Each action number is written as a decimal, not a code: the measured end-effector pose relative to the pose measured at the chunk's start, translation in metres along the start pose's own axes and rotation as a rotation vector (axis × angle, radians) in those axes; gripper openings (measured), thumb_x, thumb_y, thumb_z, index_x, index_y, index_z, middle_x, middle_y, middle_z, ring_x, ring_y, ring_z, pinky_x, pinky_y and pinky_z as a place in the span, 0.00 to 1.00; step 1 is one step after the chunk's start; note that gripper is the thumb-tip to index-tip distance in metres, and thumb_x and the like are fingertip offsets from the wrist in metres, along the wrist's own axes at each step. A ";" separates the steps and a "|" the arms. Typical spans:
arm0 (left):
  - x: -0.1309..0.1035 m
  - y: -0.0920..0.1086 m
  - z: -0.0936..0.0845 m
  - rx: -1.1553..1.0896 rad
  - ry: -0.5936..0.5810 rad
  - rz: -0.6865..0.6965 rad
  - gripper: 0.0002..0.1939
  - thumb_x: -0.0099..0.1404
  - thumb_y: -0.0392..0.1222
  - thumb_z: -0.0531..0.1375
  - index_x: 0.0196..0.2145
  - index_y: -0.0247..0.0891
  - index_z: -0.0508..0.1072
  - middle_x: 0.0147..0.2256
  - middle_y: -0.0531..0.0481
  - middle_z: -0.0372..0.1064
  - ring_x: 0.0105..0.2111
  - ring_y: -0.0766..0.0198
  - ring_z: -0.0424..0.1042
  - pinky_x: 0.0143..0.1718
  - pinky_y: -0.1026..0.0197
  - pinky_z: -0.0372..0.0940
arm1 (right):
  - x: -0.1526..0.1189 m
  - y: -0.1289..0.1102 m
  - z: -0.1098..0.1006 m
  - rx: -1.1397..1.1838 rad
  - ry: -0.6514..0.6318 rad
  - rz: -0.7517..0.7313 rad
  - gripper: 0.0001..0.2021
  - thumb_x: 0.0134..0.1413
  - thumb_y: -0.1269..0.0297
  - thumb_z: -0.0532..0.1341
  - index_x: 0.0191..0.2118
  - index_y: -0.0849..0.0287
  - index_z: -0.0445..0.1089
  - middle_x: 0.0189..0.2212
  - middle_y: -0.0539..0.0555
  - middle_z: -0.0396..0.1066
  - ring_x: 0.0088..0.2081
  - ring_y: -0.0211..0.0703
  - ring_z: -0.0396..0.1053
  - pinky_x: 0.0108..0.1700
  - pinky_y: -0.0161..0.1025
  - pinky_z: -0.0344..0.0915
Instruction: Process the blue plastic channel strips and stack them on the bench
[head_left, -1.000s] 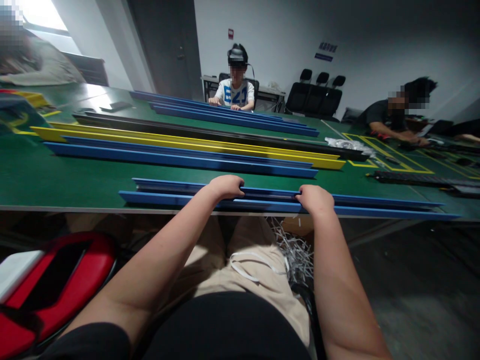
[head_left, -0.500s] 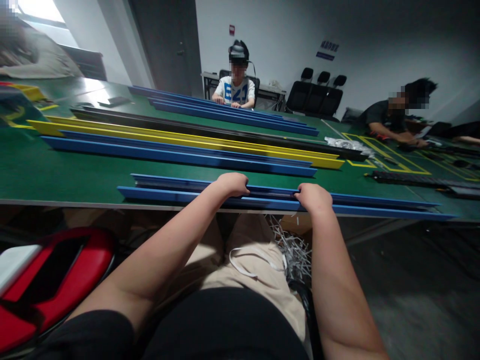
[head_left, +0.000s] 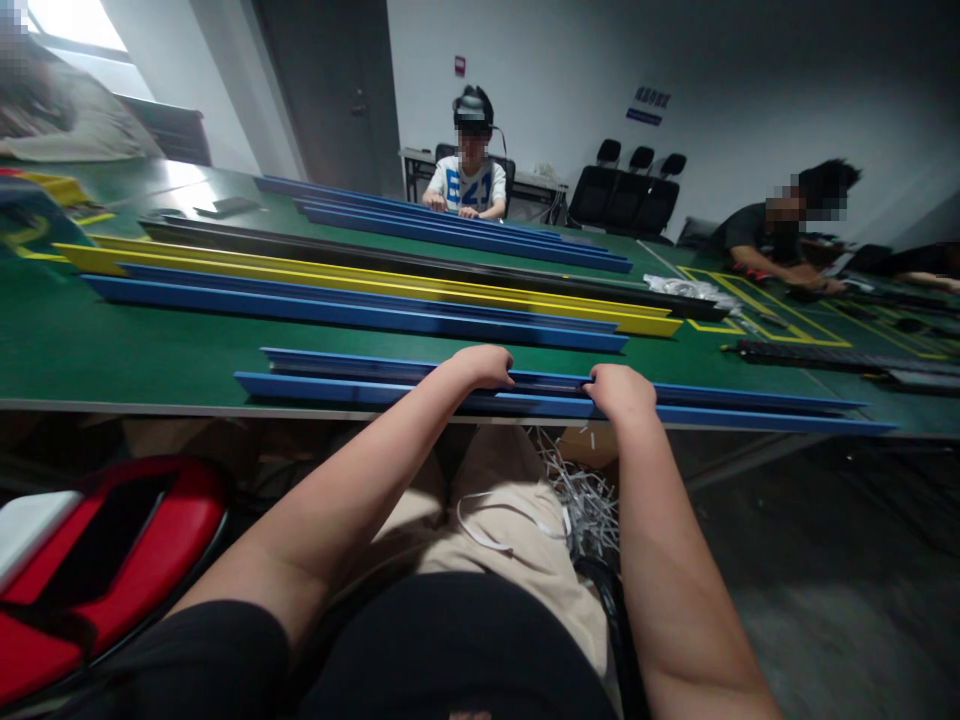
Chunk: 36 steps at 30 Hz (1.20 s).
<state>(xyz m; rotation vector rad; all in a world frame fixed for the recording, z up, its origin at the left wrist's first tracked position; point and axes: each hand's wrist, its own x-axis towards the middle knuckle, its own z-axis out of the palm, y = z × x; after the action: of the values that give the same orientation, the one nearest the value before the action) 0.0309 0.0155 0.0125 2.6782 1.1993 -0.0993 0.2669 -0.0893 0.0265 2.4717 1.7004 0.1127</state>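
Observation:
A long blue channel (head_left: pixel 360 392) with two raised walls lies along the table's near edge. My left hand (head_left: pixel 486 367) reaches into it near the middle, fingers bent down and closed, with the tips hidden by the hand. A short way to its right, my right hand (head_left: pixel 619 388) has its thumb and fingers closed down in the same channel. Whatever is between the fingers of either hand is too small or hidden to make out. Beyond the hands lie another blue channel (head_left: pixel 337 308), a yellow channel (head_left: pixel 300 272) and a black channel (head_left: pixel 315 250).
More blue channels (head_left: pixel 465 236) lie farther back on the green table (head_left: pixel 172 350), with a person (head_left: pixel 469 185) seated behind them. Clear plastic bags (head_left: pixel 686 288) and a black strip (head_left: pixel 817 357) are at the right. A red chair (head_left: pixel 172 520) stands lower left.
My left hand has slid to the right along the channel, closer to my right hand. My right hand stays at nearly the same spot, and the view has shifted slightly.

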 end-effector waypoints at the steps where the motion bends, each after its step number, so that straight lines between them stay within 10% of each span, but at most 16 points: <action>1: 0.002 0.002 0.001 -0.004 -0.002 0.005 0.19 0.59 0.54 0.60 0.43 0.43 0.79 0.43 0.44 0.79 0.41 0.53 0.77 0.38 0.59 0.68 | 0.000 0.000 0.000 -0.002 0.005 -0.003 0.13 0.60 0.54 0.60 0.43 0.51 0.79 0.44 0.59 0.78 0.48 0.52 0.75 0.47 0.43 0.69; 28: 0.045 0.082 0.007 -0.026 -0.008 0.066 0.21 0.63 0.50 0.61 0.49 0.38 0.79 0.48 0.37 0.78 0.47 0.49 0.77 0.47 0.55 0.70 | 0.001 0.000 0.002 -0.029 0.020 -0.046 0.12 0.59 0.54 0.61 0.41 0.52 0.78 0.42 0.59 0.78 0.46 0.53 0.75 0.44 0.43 0.68; 36: 0.026 0.075 0.018 0.029 0.191 0.194 0.17 0.68 0.50 0.58 0.48 0.40 0.77 0.47 0.40 0.78 0.48 0.51 0.77 0.47 0.57 0.69 | -0.004 0.001 0.002 0.010 0.019 -0.011 0.13 0.60 0.51 0.60 0.43 0.50 0.78 0.44 0.58 0.78 0.47 0.52 0.75 0.46 0.43 0.68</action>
<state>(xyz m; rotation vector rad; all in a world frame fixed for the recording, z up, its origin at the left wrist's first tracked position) 0.1045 -0.0177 0.0031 2.8655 0.9851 0.1731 0.2668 -0.0937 0.0251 2.4755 1.7265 0.1264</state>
